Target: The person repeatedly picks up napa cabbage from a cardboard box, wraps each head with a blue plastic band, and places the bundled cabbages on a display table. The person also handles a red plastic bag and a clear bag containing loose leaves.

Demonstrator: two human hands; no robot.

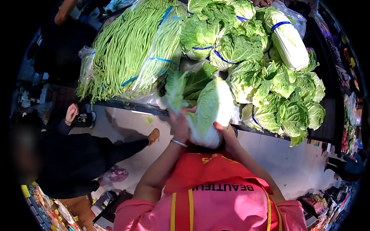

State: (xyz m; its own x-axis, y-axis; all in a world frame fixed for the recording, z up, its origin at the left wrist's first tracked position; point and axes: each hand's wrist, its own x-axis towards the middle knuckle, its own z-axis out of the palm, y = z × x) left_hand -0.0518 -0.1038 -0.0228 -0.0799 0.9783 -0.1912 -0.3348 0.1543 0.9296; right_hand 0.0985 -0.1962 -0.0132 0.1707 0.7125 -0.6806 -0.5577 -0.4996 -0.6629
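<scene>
A napa cabbage head [212, 112] is held close to my body at the stall's front edge. My right hand [227, 134] supports its lower right side, painted nails against the pale base. On the other side, my left hand [179, 122] grips a loose, blurred cabbage leaf [174, 89] beside the head. Behind the head lie more loose dark green leaves [199, 79]. Banded napa cabbages [245, 69] are piled to the right, and long green beans [127, 55] lie bundled to the left.
The stall's dark front edge [136, 107] runs before me. A person in dark clothes [72, 161] stands at left with a hand near the stall and a plastic bag [115, 174] low down. Another person [348, 167] is far right. A cabbage with a blue band [289, 43] tops the pile.
</scene>
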